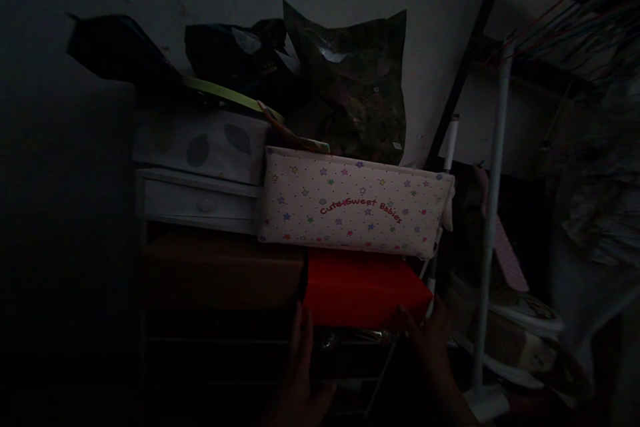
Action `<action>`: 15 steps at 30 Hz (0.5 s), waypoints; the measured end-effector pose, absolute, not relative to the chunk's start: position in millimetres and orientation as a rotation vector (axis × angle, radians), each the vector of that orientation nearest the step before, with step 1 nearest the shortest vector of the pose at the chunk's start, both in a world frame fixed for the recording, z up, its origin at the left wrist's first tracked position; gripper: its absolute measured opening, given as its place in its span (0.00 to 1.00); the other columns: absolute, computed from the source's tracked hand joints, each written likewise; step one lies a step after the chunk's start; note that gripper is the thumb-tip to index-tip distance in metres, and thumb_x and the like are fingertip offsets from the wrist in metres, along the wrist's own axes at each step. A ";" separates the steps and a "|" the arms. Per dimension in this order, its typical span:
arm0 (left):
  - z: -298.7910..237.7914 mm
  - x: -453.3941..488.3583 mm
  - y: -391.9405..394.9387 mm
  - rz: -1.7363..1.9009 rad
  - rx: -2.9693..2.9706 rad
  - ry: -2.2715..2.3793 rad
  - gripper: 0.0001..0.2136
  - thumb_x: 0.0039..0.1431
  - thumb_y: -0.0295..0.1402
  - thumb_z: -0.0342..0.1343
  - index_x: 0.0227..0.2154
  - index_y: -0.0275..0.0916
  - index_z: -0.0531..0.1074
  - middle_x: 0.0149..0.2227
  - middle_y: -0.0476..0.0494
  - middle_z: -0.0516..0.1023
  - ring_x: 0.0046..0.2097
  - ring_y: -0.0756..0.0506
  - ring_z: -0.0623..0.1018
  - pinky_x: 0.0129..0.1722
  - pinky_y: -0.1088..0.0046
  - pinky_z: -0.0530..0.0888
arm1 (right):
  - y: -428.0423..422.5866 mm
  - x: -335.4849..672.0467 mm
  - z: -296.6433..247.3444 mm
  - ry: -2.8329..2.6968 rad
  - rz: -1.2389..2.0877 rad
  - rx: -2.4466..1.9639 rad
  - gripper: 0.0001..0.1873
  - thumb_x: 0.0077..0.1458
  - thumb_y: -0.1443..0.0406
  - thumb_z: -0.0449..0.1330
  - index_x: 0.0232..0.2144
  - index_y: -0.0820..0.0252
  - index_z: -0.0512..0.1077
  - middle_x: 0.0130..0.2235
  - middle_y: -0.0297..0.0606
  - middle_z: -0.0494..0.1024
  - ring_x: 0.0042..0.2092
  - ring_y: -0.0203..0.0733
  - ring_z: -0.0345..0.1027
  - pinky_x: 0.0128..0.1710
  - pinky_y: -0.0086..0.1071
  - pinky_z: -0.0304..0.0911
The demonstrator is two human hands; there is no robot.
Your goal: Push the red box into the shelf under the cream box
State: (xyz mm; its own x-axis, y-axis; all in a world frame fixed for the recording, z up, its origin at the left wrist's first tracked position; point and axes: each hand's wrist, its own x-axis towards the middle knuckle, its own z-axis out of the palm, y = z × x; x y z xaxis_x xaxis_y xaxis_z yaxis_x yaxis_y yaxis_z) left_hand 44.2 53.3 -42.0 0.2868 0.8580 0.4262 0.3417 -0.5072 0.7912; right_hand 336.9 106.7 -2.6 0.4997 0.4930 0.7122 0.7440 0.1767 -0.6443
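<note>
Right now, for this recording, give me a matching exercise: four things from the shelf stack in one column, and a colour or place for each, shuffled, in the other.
Things:
1. box between the left hand and right hand
2. fabric bin with stars
3. drawer
4. plastic bag

Descriptions:
A. on top of the stack, against the wall
B. red
C. white, with a small knob
D. cream, lettered "Cute Sweet Babies"

Pairs: 1-B, 2-D, 3-C, 4-A
</note>
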 end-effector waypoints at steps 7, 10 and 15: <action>-41.2 49.7 51.5 1.065 2.133 1.207 0.46 0.52 0.26 0.50 0.65 0.45 0.23 0.68 0.47 0.12 0.70 0.41 0.32 0.68 0.55 0.48 | 108.2 281.5 3.9 -1.510 -0.753 -1.666 0.50 0.43 0.42 0.62 0.62 0.60 0.54 0.66 0.63 0.41 0.66 0.77 0.31 0.57 0.70 0.46; -44.9 50.2 56.4 0.950 2.114 1.240 0.46 0.48 0.26 0.51 0.66 0.36 0.27 0.69 0.43 0.17 0.70 0.41 0.32 0.68 0.56 0.46 | 115.3 274.2 1.5 -1.524 -0.766 -1.715 0.50 0.43 0.43 0.62 0.62 0.59 0.54 0.65 0.61 0.42 0.66 0.79 0.25 0.59 0.69 0.43; -48.3 51.4 67.9 0.839 2.064 1.202 0.46 0.47 0.26 0.50 0.66 0.30 0.29 0.69 0.42 0.17 0.70 0.45 0.31 0.68 0.60 0.44 | 133.5 276.9 2.1 -1.562 -0.689 -1.722 0.47 0.47 0.41 0.57 0.63 0.56 0.53 0.65 0.56 0.42 0.67 0.76 0.20 0.62 0.66 0.39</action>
State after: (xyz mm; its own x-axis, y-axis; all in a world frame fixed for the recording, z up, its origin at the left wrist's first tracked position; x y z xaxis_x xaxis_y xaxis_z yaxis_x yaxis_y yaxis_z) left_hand 51.4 67.9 -48.3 0.3898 0.8943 0.2197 0.5145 -0.4094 0.7534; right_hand 276.9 133.5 2.1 0.1311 0.6157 0.7770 0.9890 -0.0265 -0.1459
